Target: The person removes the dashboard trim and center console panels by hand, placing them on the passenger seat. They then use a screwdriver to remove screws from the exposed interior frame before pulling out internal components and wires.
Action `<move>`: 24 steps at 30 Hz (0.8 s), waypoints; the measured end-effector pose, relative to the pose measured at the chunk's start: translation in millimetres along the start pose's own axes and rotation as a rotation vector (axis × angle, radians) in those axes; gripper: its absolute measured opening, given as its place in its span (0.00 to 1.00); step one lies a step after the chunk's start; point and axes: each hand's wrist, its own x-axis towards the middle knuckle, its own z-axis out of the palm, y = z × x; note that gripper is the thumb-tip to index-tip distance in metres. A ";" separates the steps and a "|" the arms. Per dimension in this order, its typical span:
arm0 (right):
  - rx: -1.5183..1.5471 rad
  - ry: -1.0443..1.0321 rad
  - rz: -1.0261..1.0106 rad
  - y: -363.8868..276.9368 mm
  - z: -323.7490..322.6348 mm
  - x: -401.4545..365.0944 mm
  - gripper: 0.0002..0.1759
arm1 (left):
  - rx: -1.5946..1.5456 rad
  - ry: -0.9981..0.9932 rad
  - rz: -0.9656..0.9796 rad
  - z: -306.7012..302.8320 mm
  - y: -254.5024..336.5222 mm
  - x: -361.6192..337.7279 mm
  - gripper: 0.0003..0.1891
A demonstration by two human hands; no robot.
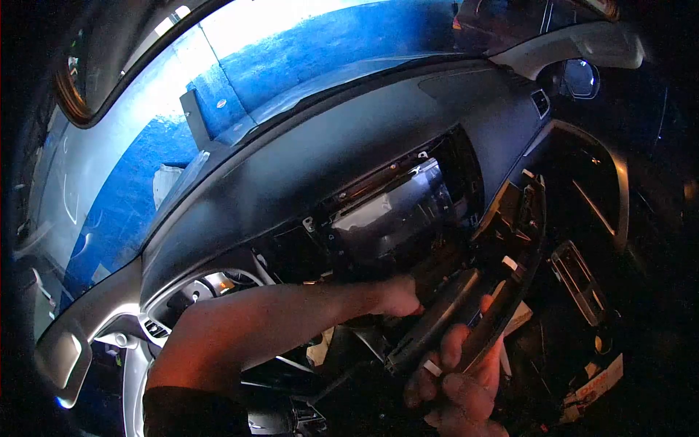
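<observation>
My right hand (466,382) is closed around the lower end of a long dark dashboard trim panel (518,273), which stands tilted with its upper end leaning towards the passenger door. Small light clips show along the panel's back. My left hand (400,296) reaches across from the left, its arm passing in front of the steering wheel. It is beside a dark elongated piece (435,317) below the dashboard opening. Shadow hides the left fingers, so their grip does not show. Inside the opening sits a shiny metal-like box (393,211).
The dashboard top (320,138) spans the space under the windshield. At the left is the steering wheel (138,382). On the right, a door handle trim (579,284) and a printed box or paper (593,386) lie in the dark passenger side.
</observation>
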 end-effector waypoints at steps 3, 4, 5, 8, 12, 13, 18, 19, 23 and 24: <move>0.002 -0.089 -0.005 1.6 -8.9 -0.5 0.49 | -0.027 0.011 0.020 -6.8 5.8 -14.6 0.18; 0.061 -0.105 -0.019 7.3 -13.3 0.3 0.47 | -0.063 0.005 -0.013 -18.0 23.6 -34.9 0.19; 0.120 -0.120 -0.033 12.5 -17.1 0.4 0.45 | -0.098 -0.001 -0.046 -24.1 33.2 -46.5 0.19; 0.082 -0.128 -0.114 23.0 -25.4 0.8 0.47 | 0.149 -0.094 0.046 -20.7 6.8 -22.8 0.24; 0.248 -0.231 -0.065 -4.6 -4.8 4.8 0.49 | 0.163 0.112 0.298 -25.6 34.0 -62.1 0.31; 0.235 -0.226 -0.053 -6.5 -2.0 5.7 0.49 | 0.272 0.195 0.334 -22.5 38.1 -70.3 0.32; 0.122 -0.239 0.005 -0.5 12.9 3.1 0.44 | 0.421 -0.021 0.175 -58.3 64.3 -116.2 0.34; 0.106 -0.251 0.031 1.0 17.5 1.3 0.43 | 0.422 -0.050 0.101 -64.8 77.5 -138.1 0.34; 0.031 -0.369 0.135 15.8 38.3 -13.2 0.40 | 0.350 0.339 0.213 -65.0 85.2 -221.2 0.31; 0.010 -0.406 0.160 21.3 46.4 -18.2 0.39 | 0.275 0.478 0.360 -59.6 81.8 -251.1 0.29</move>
